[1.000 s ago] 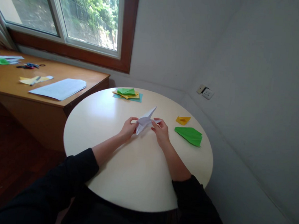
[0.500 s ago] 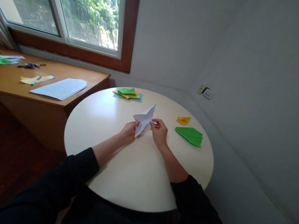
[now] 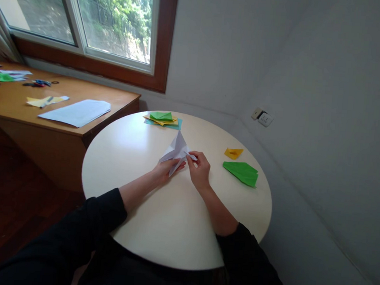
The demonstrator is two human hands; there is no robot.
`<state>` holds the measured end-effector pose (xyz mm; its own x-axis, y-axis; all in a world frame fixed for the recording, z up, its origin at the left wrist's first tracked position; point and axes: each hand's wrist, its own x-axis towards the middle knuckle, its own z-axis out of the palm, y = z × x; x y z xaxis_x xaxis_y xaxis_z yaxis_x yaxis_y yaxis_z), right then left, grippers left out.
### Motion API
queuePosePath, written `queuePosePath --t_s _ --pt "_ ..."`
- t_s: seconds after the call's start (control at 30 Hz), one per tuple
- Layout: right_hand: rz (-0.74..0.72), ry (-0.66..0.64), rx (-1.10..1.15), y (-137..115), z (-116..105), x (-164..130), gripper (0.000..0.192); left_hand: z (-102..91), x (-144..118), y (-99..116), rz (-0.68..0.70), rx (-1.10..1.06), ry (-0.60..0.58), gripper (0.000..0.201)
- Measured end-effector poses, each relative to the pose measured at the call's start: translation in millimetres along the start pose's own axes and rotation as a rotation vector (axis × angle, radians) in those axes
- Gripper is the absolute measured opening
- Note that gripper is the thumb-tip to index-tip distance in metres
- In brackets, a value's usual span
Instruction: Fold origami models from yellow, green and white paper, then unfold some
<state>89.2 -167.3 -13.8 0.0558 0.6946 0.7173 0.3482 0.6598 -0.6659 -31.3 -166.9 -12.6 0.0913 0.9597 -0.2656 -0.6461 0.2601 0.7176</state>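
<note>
Both hands are on a white folded paper (image 3: pixel 177 148) with several pointed flaps, held above the round table (image 3: pixel 170 220). My left hand (image 3: pixel 167 169) is closed on its lower left side, the palm partly under the paper. At the right-hand point, my right hand (image 3: pixel 200 166) pinches a flap between thumb and fingers. To the right of that hand lie a green folded paper (image 3: pixel 240 172) and a small yellow folded paper (image 3: pixel 233 153).
A stack of green, yellow and blue papers (image 3: pixel 163 119) lies at the table's far edge. On the wooden desk (image 3: pixel 65 88) at left are white sheets (image 3: pixel 77 112), a yellow paper piece (image 3: pixel 40 102) with a pen-like item, and scissors-like tools (image 3: pixel 40 83). A wall stands close on the right.
The white paper has turned and shifted left, its upper point now farther left. My left hand reaches further under it, and my right hand has moved slightly left.
</note>
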Motion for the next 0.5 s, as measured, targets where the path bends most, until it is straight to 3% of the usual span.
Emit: queuePosePath --t_s 0.27,0.5 --pt "-0.015 -0.043 -0.021 -3.5 -1.7 1.2 0.017 2.7 -6.3 3.8 0.108 0.040 -0.126 0.018" --pt "-0.019 -0.088 -0.072 -6.2 -2.3 0.7 0.019 7.7 -11.6 11.4 0.023 -0.031 -0.201 0.024"
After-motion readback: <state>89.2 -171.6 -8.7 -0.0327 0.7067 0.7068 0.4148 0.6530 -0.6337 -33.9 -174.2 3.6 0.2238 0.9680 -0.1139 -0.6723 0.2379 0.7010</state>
